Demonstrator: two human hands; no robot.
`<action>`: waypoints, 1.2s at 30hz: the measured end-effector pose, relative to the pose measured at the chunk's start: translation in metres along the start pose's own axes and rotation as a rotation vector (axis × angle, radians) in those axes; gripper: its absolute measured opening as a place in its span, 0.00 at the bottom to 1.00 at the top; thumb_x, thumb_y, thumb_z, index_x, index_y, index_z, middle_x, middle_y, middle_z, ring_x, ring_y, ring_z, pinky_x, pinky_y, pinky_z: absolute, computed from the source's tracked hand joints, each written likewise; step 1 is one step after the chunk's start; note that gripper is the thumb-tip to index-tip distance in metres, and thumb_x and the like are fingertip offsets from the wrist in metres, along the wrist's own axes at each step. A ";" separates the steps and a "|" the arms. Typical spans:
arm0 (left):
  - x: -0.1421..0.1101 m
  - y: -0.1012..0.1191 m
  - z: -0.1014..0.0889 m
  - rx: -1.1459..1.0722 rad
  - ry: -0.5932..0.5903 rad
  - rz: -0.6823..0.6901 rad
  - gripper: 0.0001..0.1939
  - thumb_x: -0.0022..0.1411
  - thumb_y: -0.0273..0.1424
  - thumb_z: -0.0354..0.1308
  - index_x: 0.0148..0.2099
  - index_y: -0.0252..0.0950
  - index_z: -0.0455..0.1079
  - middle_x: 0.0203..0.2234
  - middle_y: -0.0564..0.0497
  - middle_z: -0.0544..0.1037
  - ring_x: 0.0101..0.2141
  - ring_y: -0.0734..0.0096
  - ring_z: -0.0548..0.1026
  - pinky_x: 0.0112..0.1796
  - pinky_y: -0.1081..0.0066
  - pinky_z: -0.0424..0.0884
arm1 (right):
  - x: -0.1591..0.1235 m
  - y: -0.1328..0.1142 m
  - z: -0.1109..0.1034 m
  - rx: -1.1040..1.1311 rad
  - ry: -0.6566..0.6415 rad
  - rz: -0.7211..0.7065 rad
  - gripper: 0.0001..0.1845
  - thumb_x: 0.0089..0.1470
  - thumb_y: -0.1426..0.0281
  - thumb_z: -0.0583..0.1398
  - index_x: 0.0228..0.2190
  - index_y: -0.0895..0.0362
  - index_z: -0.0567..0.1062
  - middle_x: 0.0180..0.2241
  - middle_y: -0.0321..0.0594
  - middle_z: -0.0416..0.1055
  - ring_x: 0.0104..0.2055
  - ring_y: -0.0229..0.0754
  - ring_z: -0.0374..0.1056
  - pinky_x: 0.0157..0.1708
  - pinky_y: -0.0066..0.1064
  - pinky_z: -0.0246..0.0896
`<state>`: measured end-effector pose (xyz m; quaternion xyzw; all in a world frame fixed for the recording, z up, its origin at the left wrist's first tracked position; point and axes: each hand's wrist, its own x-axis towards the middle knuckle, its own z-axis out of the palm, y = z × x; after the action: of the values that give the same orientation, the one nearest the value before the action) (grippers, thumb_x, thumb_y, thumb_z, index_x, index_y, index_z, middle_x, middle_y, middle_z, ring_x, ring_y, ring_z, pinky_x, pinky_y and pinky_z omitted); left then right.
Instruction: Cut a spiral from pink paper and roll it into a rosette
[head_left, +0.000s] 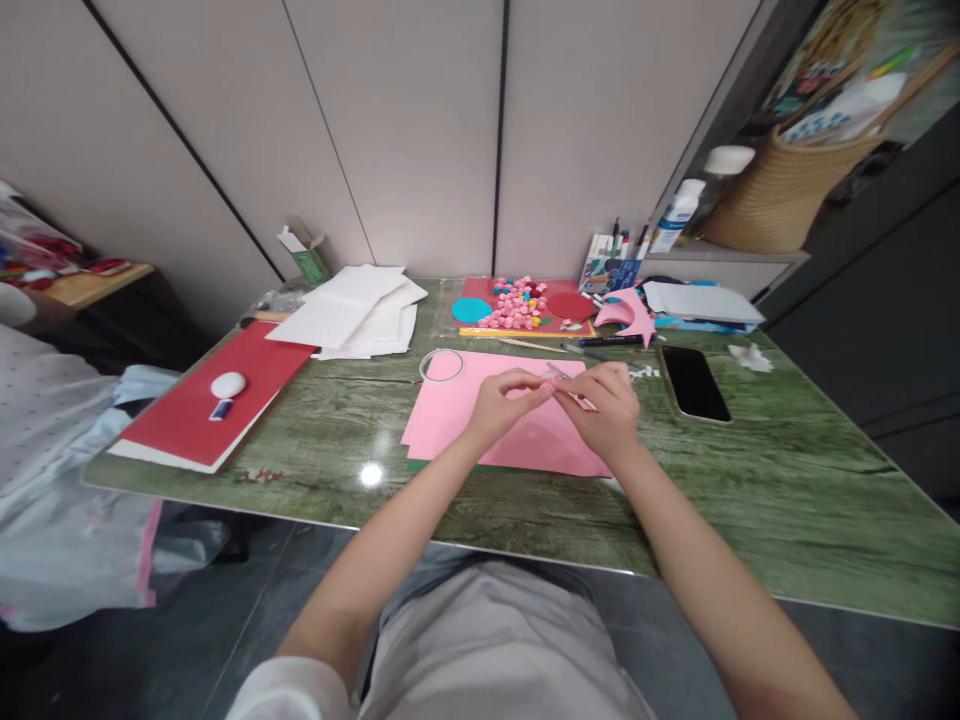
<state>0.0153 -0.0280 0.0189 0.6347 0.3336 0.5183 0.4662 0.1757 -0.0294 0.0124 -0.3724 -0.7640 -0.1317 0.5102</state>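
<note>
Over the pink paper sheets [450, 420], my left hand [506, 405] and my right hand [606, 405] meet at the fingertips. Both are closed in a pinch. A tiny pinkish bit seems to be between them, too small to make out. Just behind the fingertips a thin grey metal tool [556, 370] lies on the pink paper, mostly hidden by my hands. A round clear tape roll [442, 366] rests at the paper's upper left corner. Further back, small pink crumpled balls [514, 305] are heaped on a red sheet with a blue circle [472, 311] and a red circle [570, 306].
A black phone [695, 383] lies to the right, near a crumpled tissue [750, 357]. White sheets [352, 305] and a red board [217, 390] carrying a white round object [228, 385] are on the left. A pink paper cutout [628, 314] sits behind. Another person [67, 430] is at far left.
</note>
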 end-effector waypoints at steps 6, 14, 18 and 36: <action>0.002 -0.003 -0.003 0.037 0.009 -0.033 0.13 0.48 0.38 0.59 0.31 0.32 0.71 0.28 0.48 0.74 0.32 0.72 0.70 0.36 0.71 0.65 | 0.005 -0.005 -0.003 0.083 -0.134 0.103 0.04 0.48 0.70 0.60 0.30 0.53 0.74 0.22 0.34 0.66 0.27 0.37 0.62 0.34 0.33 0.55; 0.010 -0.010 -0.012 0.017 -0.063 -0.080 0.13 0.47 0.38 0.60 0.30 0.32 0.72 0.28 0.48 0.75 0.31 0.73 0.70 0.36 0.72 0.65 | 0.017 -0.010 -0.010 0.385 -0.263 0.378 0.07 0.49 0.68 0.57 0.34 0.53 0.72 0.31 0.37 0.69 0.31 0.37 0.65 0.37 0.33 0.59; 0.009 -0.010 -0.013 0.058 -0.081 -0.076 0.12 0.48 0.37 0.59 0.30 0.32 0.72 0.28 0.48 0.75 0.32 0.73 0.70 0.36 0.72 0.65 | 0.018 -0.005 -0.010 0.466 -0.299 0.461 0.08 0.49 0.66 0.59 0.33 0.53 0.74 0.35 0.39 0.71 0.33 0.39 0.66 0.37 0.33 0.60; 0.008 -0.006 -0.011 0.122 -0.093 -0.088 0.14 0.47 0.39 0.59 0.31 0.33 0.72 0.29 0.48 0.75 0.32 0.72 0.71 0.37 0.70 0.65 | 0.010 0.009 -0.001 0.725 -0.347 0.683 0.11 0.42 0.63 0.62 0.30 0.55 0.75 0.32 0.40 0.73 0.35 0.42 0.69 0.39 0.36 0.63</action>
<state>0.0071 -0.0157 0.0167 0.6700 0.3700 0.4461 0.4638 0.1811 -0.0191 0.0200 -0.4159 -0.6687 0.3786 0.4863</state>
